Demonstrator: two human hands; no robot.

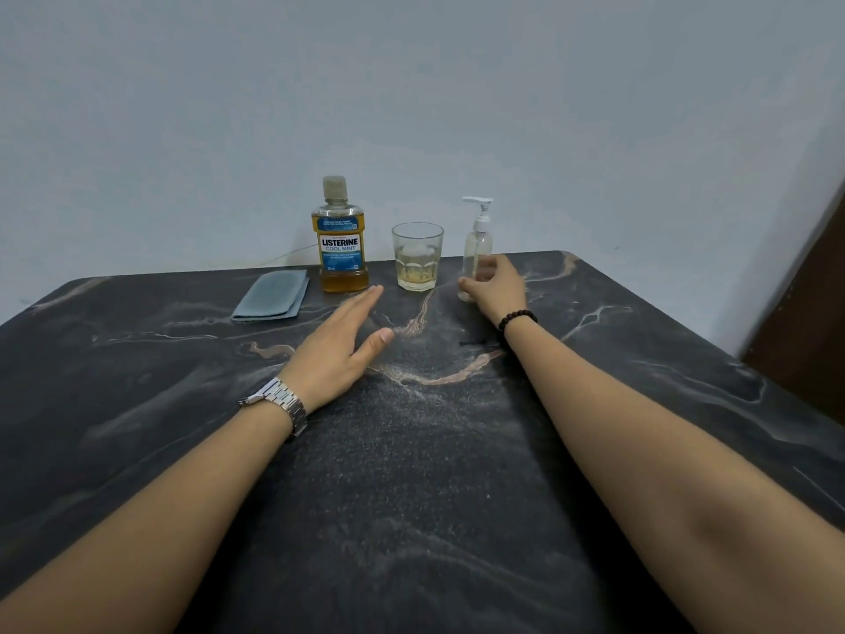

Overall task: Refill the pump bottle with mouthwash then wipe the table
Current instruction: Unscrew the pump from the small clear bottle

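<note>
A dark stone table (640, 404) was seen from above, with four things lined up near its far edge by the wall. The pump bottle (476, 249) was stood upright at about one o'clock, with its long side pointing straight up and its white pump on top. Very little liquid seemed to be in it. The right hand (496, 286) was curled around the low part of this bottle, with the thumb at the front and the fingers wrapped behind, so the bottle was gripped or very nearly gripped. The left hand (338, 345) was held flat and spread, fingers straight and close together, thumb out, just above or on the table, and nothing was held in it. The mouthwash bottle (339, 240) was stood at about eleven o'clock, capped and mostly full, just past the left fingertips. The left hand was the nearer one to it. A glass (417, 256) with a little pale liquid was placed between the two bottles. A folded blue cloth (272, 296) was laid flat at about ten o'clock, beside the mouthwash bottle. It was judged that the pump top would need to be unscrewed first, and that no pouring or wiping had been done yet.
</note>
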